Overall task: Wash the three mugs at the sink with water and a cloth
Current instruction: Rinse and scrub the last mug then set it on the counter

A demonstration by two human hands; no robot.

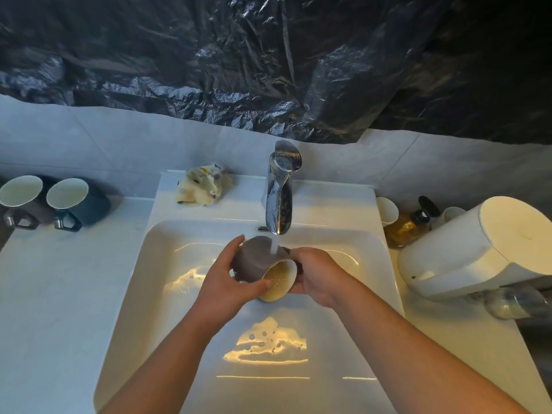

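Black plastic sheeting hangs behind a white sink. Over the basin, the left hand and right hand both grip a grey mug, tipped sideways under the tap. Wet ceramic is probably slippery and breakable, so clasp the body firmly.

Home bathroom, white basin with chrome tap, grey wall tiles, toiletry bottle on the counter

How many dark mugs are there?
3: one grey ceramic mug held under the chrome tap; another grey mug and a dark blue mug on the white left counter.
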